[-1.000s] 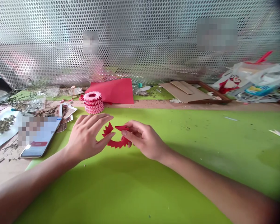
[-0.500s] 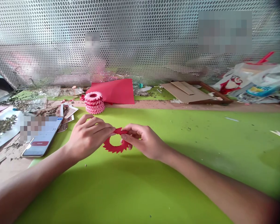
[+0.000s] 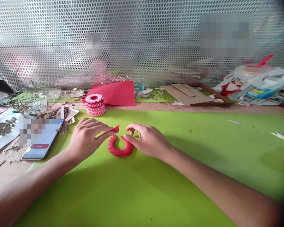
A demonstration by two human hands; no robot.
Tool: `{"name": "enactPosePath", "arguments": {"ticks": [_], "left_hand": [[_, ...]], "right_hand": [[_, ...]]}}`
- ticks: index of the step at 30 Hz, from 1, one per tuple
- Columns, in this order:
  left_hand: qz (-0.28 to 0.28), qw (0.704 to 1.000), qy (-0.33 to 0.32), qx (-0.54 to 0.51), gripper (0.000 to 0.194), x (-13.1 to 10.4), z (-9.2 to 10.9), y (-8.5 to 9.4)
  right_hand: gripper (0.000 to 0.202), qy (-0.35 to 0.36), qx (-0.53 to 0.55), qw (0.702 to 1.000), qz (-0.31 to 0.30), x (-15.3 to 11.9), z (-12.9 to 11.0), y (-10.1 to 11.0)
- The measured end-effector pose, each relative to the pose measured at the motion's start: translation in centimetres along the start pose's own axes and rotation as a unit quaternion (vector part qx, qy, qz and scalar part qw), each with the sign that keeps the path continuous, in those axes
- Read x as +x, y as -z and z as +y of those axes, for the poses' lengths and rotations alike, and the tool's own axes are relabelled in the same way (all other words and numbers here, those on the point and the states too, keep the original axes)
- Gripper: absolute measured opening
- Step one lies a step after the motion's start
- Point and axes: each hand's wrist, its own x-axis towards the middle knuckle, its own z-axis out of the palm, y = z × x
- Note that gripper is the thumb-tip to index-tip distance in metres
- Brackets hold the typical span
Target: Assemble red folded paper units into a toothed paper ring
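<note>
Between the thumb and fingers of my left hand (image 3: 88, 135) a small folded red paper piece (image 3: 115, 129) is pinched. Below it, on the green surface, lies a red folded-paper ring (image 3: 119, 152) with a toothed outer edge; it is a horseshoe shape with a gap at the top. My right hand (image 3: 148, 138) is beside the ring's upper right end, thumb and forefinger apart and nothing seen between them. Its thumb tip is very close to the ring, and I cannot tell whether they touch.
A stack of pink toothed paper rings (image 3: 96, 105) stands before a red paper sheet (image 3: 119, 93). A phone (image 3: 44, 142) lies left near dried plant bits. Cardboard (image 3: 186, 94) and plastic bags (image 3: 262, 83) are at the back right, by a perforated metal screen (image 3: 142, 41).
The red ring was held in both hands, closed at the top. Now a piece is apart in my left hand, the ring gapes and rests lower, and my right fingers have spread off it.
</note>
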Motion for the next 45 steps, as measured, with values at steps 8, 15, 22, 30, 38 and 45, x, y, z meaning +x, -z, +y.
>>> {"name": "enactPosePath", "arguments": {"ticks": [8, 15, 22, 30, 38, 45], "left_hand": [[-0.035, 0.999, -0.036, 0.006, 0.013, 0.1, 1.3, -0.4], [-0.199, 0.964, 0.129, 0.121, 0.040, 0.2, 1.8, -1.3], [-0.296, 0.936, 0.163, 0.101, 0.021, 0.2, 1.6, -1.8], [-0.279, 0.944, 0.177, 0.008, 0.021, -0.2, 0.6, -1.3], [-0.233, 0.967, 0.096, -0.019, 0.025, -0.7, 0.9, -1.3], [-0.198, 0.979, 0.044, 0.012, 0.020, -0.6, 0.8, -0.9]], "right_hand": [[0.034, 0.020, 0.236, 0.971, -0.034, -0.6, -1.9, -0.4], [0.026, -0.018, 0.247, 0.968, 0.029, 0.4, -0.1, 0.0], [0.028, -0.017, 0.241, 0.970, 0.012, 0.6, 0.3, -0.2], [0.027, -0.011, 0.218, 0.975, 0.032, 0.5, 0.5, 0.0], [0.018, -0.005, 0.227, 0.973, 0.029, 0.3, 0.4, 0.5], [0.028, 0.028, 0.215, 0.976, 0.008, -0.5, -0.8, 0.5]]}}
